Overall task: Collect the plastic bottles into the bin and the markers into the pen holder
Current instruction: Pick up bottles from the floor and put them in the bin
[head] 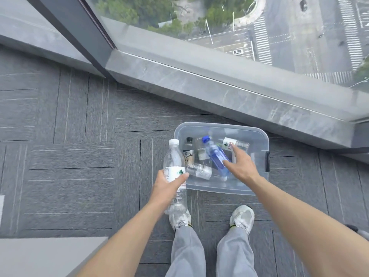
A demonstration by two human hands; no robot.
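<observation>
A clear plastic bin [257, 136] stands on the carpet in front of my feet, holding several bottles. Among them a blue bottle [216, 154] lies on a slant in the middle. My left hand [167, 186] grips a clear water bottle [174, 158] with a white label, held upright just left of the bin's near left corner. My right hand [242, 164] hovers over the bin's right half with fingers spread and nothing in it, its fingertips close to the blue bottle. No markers or pen holder appear in view.
A grey stone sill [219, 84] runs along a floor-to-ceiling window just beyond the bin. A grey table corner [40, 256] sits at the lower left. My two shoes [242, 217] stand on grey carpet tiles just behind the bin.
</observation>
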